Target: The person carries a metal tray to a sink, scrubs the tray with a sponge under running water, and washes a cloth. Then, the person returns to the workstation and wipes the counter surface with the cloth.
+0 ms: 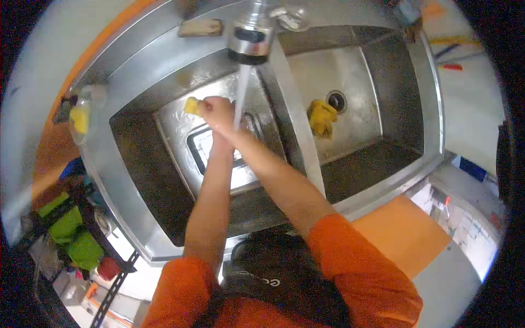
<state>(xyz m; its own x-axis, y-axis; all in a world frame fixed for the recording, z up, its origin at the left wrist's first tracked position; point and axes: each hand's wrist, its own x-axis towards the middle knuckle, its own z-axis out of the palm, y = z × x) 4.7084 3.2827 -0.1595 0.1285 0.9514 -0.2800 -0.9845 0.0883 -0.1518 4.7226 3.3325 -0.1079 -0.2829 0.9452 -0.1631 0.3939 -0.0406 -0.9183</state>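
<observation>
My right hand (217,113) is closed over the left basin, with a yellow cloth or sponge (192,106) sticking out from its fingers. My left forearm (212,186) reaches up and crosses under my right wrist, so the fingers of my left hand are hidden. Water (241,93) streams from the faucet (251,41) right beside the hands and wrists. Below them, on the floor of the left basin, lies a rectangular piece with a black rim (192,151), partly covered by my arms. I cannot make out whether my left hand touches it.
A second yellow cloth (322,118) lies near the drain (336,100) in the right basin. The metal divider (298,104) separates the basins. A pale block (200,28) sits on the back ledge. A bottle with yellow on it (80,116) stands at the left rim.
</observation>
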